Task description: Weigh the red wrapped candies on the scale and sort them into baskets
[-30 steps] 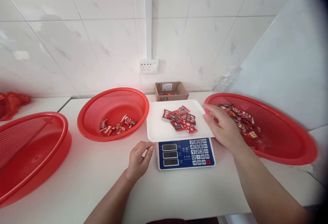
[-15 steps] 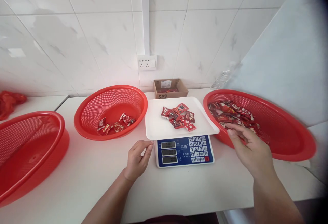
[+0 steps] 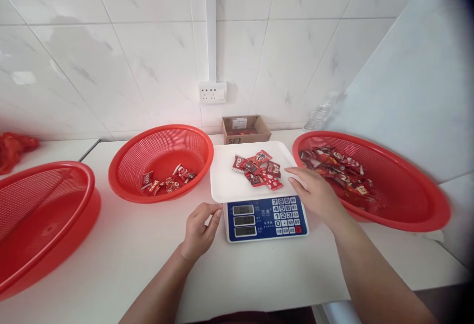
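Several small red candy packets lie in a loose pile on the white tray of a digital scale. My right hand is over the tray's right edge, thumb and fingers apart, pointing at the pile; I see nothing held in it. By the scale's left side is my left hand, fingers curled and thumb drawn close to the index finger, with nothing visible between them. Whether its fingertips touch the scale, I cannot tell. A red basket on the right holds many similar packets.
Another red basket, with several packets inside, stands left of the scale. At far left is a further red basket. Behind the tray sits a cardboard box, close to the tiled wall. A clear plastic bottle leans at the back right.
My right hand has moved left, from above the right basket to the tray's right edge. My left hand and the packets on the tray look the same.
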{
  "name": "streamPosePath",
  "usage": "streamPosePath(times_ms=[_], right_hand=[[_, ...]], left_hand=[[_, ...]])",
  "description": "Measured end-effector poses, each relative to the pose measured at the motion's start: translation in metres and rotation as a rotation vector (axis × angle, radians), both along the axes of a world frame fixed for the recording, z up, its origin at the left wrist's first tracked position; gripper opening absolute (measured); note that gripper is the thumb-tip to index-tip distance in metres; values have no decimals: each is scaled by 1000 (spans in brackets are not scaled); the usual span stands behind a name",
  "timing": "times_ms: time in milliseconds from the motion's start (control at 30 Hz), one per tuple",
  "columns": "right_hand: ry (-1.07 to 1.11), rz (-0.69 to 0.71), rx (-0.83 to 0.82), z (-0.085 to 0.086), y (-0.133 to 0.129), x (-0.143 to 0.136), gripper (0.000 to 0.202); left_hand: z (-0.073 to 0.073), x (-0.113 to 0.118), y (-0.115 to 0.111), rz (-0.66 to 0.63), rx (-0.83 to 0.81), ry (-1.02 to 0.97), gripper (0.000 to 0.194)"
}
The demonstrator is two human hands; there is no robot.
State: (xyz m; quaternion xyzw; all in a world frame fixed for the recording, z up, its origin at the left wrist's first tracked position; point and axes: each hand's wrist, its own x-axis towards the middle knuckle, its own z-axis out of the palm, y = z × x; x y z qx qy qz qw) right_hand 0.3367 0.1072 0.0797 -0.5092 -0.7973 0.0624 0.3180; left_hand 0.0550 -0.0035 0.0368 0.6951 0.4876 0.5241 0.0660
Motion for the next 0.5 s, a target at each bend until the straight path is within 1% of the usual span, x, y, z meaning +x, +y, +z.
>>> streamPosePath(times_ms=[100,167,300,500], right_hand=[[-112,138,-17,-2,22,-11,38],[-167,181,-49,-3,32,-16,44],[-222,193,-92,-3,38,-19,47],[-250,155,-189,5,35,-20,43]], left_hand=[[0,0,0,8,6,0,11],[1,-1,0,12,11,2,11],[0,-1,0,8,14,4,12],[0,0,0,-9,11,3,12]])
